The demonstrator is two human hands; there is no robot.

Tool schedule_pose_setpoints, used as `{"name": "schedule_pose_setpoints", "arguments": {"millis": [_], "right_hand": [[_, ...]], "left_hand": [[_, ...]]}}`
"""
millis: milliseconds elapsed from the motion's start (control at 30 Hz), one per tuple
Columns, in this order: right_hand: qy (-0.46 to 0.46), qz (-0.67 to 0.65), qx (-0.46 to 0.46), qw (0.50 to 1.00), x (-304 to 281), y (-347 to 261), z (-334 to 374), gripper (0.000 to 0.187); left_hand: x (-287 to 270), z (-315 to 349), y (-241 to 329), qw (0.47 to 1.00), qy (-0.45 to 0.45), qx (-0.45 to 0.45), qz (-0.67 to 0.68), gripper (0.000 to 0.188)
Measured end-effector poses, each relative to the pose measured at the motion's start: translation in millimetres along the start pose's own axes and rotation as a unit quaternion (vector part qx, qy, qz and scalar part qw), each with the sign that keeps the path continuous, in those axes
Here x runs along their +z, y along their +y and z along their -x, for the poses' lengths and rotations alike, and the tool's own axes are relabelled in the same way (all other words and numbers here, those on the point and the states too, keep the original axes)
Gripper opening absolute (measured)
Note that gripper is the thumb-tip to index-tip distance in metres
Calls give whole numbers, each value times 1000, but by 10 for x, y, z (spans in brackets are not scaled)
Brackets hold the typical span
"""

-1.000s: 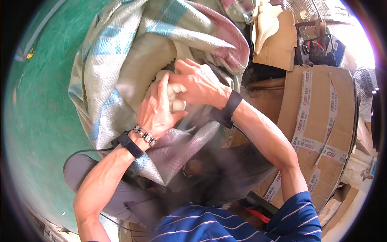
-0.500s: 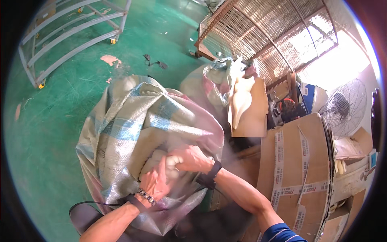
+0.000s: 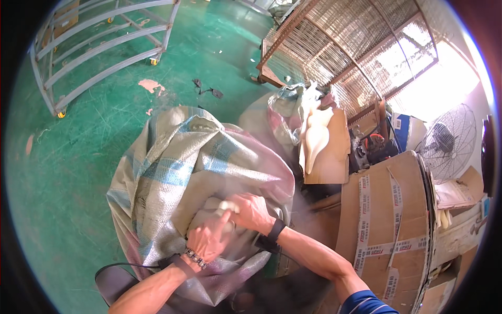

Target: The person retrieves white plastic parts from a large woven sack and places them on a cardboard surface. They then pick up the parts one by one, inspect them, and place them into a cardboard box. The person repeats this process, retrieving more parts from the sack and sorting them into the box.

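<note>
A large woven sack (image 3: 172,170), whitish with blue and pink bands, stands in front of me with its mouth toward me. Over that mouth, my right hand (image 3: 252,211) has its fingers curled round a small cream-coloured moulded piece (image 3: 228,206). My left hand (image 3: 208,238) grips the same piece from the lower left, its index finger stretched along it toward the right hand. More pale pieces lie under the hands inside the sack, too blurred to name. Both wrists wear dark bands, and the left one also a beaded bracelet.
Beyond stands a second woven sack (image 3: 285,112) beside a cream curved moulded piece (image 3: 316,137) on a cardboard sheet (image 3: 334,165). On my right are a big taped carton (image 3: 384,220) and a fan (image 3: 444,138). A mesh rack (image 3: 324,44) and a grey wheeled frame (image 3: 107,68) stand farther off.
The whole view has shifted slightly, so the scene sits a little lower and to the right. The fingers have shifted a little on the cream piece, and less of it shows between them.
</note>
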State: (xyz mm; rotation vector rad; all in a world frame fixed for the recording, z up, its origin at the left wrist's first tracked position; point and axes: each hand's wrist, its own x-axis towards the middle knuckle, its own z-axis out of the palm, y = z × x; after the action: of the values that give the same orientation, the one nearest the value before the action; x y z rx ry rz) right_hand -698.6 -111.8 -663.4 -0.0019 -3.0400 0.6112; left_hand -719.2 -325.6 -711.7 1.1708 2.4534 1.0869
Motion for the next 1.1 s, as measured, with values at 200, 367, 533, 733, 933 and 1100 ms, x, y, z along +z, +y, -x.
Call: {"name": "schedule_pose_setpoints", "arguments": {"millis": [200, 367, 533, 733, 933, 1100], "right_hand": [[-70, -73, 85, 991, -359, 286, -50, 47], [-113, -60, -72, 989, -408, 184, -55, 67], [-70, 41, -87, 993, -164, -50, 69, 71], [-85, 62, -111, 988, -186, -36, -1, 58], [-157, 14, -51, 986, -293, -7, -74, 54], [-125, 9, -102, 987, -231, -27, -59, 56]], "left_hand": [[-121, -81, -39, 997, 18, -74, 9, 42], [-72, -135, -183, 994, 80, -76, 20, 35], [0, -117, -181, 997, 23, -63, 33, 45], [-27, -117, -213, 997, 15, -42, 63, 51], [-77, -173, -185, 996, 37, -43, 68, 61], [-79, -228, -144, 985, 140, -17, 102, 76]]}}
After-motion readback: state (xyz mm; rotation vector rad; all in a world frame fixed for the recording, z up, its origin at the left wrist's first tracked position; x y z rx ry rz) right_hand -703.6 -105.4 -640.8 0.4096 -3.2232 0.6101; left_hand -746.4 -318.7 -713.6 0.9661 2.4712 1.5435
